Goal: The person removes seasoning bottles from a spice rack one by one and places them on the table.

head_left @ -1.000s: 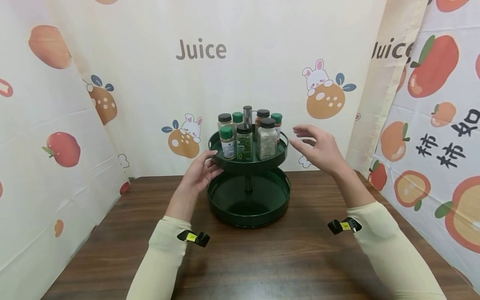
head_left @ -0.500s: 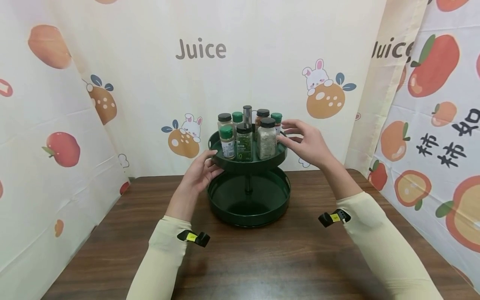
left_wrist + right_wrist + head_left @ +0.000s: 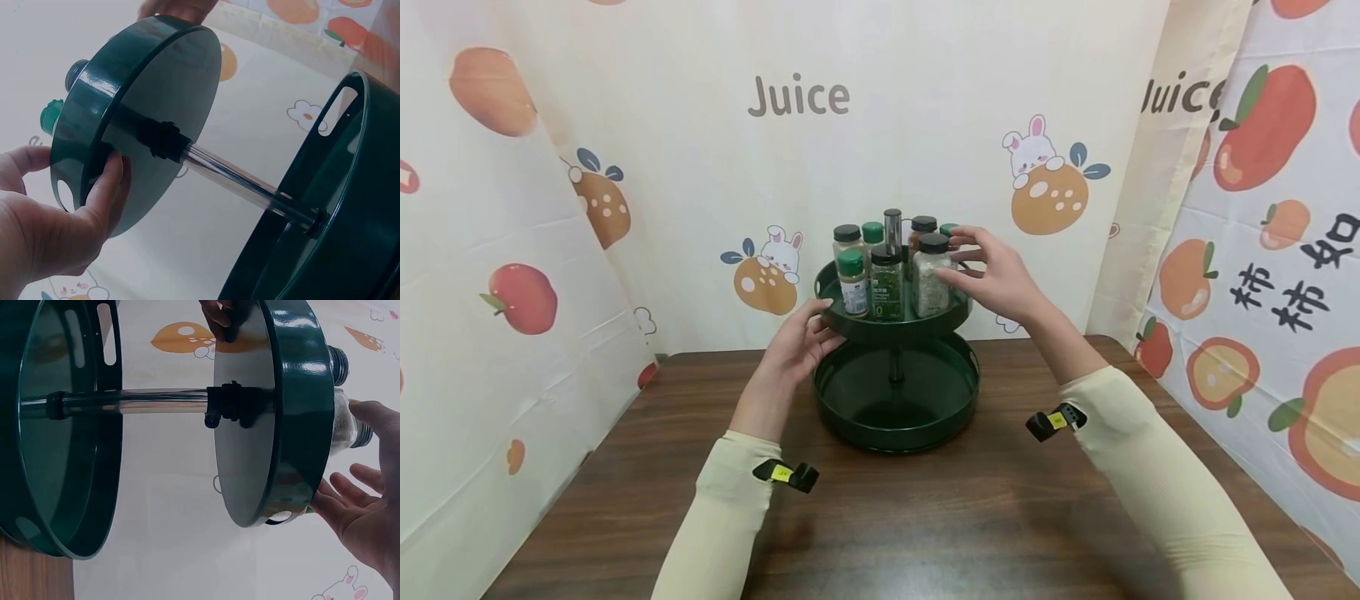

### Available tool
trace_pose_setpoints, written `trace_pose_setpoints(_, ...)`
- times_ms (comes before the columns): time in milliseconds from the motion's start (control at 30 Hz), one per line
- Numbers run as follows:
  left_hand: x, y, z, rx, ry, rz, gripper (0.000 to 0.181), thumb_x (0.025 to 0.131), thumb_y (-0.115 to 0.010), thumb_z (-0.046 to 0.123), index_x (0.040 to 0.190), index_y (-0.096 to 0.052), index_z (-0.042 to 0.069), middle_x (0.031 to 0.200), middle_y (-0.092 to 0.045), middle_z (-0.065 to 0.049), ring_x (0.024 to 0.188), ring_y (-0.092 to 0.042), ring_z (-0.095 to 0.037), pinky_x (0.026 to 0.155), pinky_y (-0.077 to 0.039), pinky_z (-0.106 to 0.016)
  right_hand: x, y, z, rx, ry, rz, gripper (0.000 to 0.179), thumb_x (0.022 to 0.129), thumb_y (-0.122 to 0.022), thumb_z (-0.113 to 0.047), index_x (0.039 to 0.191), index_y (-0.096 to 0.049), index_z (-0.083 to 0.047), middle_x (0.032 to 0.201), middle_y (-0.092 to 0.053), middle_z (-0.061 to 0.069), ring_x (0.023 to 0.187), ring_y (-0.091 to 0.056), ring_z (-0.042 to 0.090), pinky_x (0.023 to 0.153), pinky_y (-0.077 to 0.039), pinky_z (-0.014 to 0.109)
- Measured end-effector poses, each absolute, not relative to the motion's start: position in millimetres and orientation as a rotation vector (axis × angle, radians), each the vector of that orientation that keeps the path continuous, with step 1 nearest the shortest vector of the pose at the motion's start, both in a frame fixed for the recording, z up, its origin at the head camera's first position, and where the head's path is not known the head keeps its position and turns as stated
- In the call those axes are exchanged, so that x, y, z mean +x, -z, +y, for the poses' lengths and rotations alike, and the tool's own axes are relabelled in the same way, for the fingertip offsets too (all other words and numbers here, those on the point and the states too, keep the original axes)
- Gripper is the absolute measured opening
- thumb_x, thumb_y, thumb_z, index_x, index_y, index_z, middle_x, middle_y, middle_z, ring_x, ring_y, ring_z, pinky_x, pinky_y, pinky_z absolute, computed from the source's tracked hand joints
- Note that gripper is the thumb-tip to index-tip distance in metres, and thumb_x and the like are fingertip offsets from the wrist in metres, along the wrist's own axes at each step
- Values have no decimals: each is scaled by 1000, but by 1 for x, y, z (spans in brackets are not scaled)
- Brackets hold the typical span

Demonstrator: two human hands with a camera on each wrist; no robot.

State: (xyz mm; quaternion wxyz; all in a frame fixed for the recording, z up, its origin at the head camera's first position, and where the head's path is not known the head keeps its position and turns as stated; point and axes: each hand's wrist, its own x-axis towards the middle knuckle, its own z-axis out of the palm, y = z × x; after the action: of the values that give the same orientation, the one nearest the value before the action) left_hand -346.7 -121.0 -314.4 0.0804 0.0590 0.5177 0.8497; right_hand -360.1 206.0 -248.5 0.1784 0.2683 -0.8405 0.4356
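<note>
A dark green two-tier turntable rack stands on the table. My left hand (image 3: pixel 793 350) grips the rim of its upper tray (image 3: pixel 895 333) at the left, thumb outside and fingers beneath, as the left wrist view shows. Several spice jars stand upright on that tray. My right hand (image 3: pixel 1003 279) is at the tray's right side, fingers spread and loosely bent. Its thumb overlaps a clear black-lidded jar (image 3: pixel 929 292) of pale contents and appears to touch it. The fingers reach behind, partly covering a green-capped jar (image 3: pixel 948 227); whether they touch it I cannot tell.
The lower tray (image 3: pixel 895 437) sits below on a metal post (image 3: pixel 250 184). Left on the upper tray are a green-capped jar (image 3: pixel 853 292), a jar of green herbs (image 3: pixel 887 292) and a black-lidded jar (image 3: pixel 847 237). A fruit-print curtain (image 3: pixel 805 167) hangs behind the brown table (image 3: pixel 910 525).
My right hand has moved left and inward, from beside the upper tray to the jars at its right. The left hand keeps its grip on the rim; the jars have not moved.
</note>
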Motion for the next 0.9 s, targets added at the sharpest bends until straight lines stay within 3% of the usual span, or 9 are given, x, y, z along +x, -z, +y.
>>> trace_pose_setpoints(267, -346, 315, -121, 166, -2543, 1536, 67, 106, -58, 26, 163, -29, 6, 145, -50, -17, 107, -65, -21, 96, -60, -33, -364, 249, 197, 744, -1248, -2425, 80, 96, -79, -39, 160, -40, -13, 156, -48, 12, 140, -54, 33, 112, -49, 51)
trace_pose_setpoints(900, -345, 313, -121, 160, -2535, 1546, 65, 106, -58, 26, 162, -31, 6, 146, -50, -18, 111, -64, -23, 102, -56, -37, -366, 243, 187, 790, -1278, -2467, 75, 94, -81, -40, 157, -45, -19, 143, -58, 10, 137, -57, 31, 102, -54, 56)
